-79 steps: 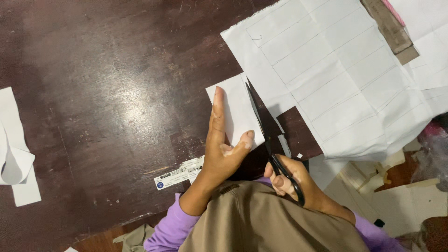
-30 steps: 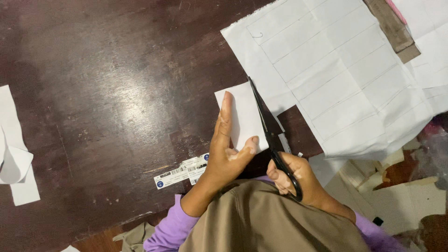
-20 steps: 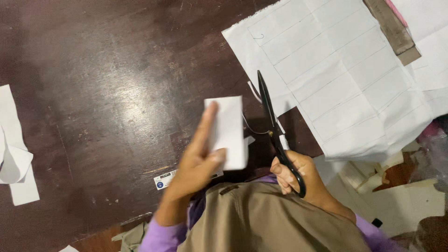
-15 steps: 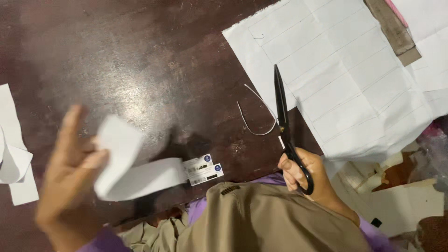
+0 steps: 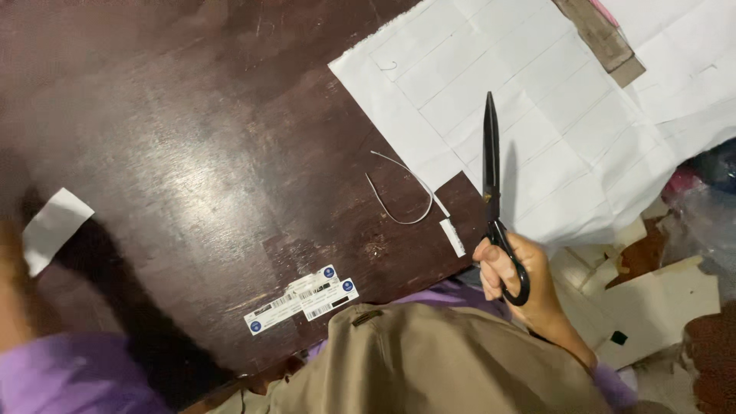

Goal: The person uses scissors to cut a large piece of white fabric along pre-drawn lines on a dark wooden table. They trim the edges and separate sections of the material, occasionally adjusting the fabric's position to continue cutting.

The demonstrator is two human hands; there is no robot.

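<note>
A: Big change from a moment ago! The left hand [image 5: 11, 287] has swung far out to the left edge of view, carrying the cut white paper piece [image 5: 52, 228] with it. Earlier that piece sat right by the blades.

B: And the scissors [image 5: 494, 195] have lifted off the paper, blades shut and pointing straight up the frame.

A: Right hand [image 5: 515, 270] has its fingers closed through the black handle loops, thumb side facing the tabletop [image 5: 192, 138], wrist running down to the lower right.

B: The left hand is blurred. I can't tell how its fingers sit on the piece, only that the paper is right at them.

A: Just left of the right fingers lies a thin curled paper trimming [image 5: 402, 192] and a small white scrap [image 5: 452, 236], both loose on the dark wood.

B: Above and right of those fingers spreads the large ruled white sheet [image 5: 537, 107], its cut edge close beside the blades.

A: Lower left of the scissor hand, barcode stickers [image 5: 303, 299] sit near the tabletop's front edge. Between the two hands, it's open dark wood.
</note>
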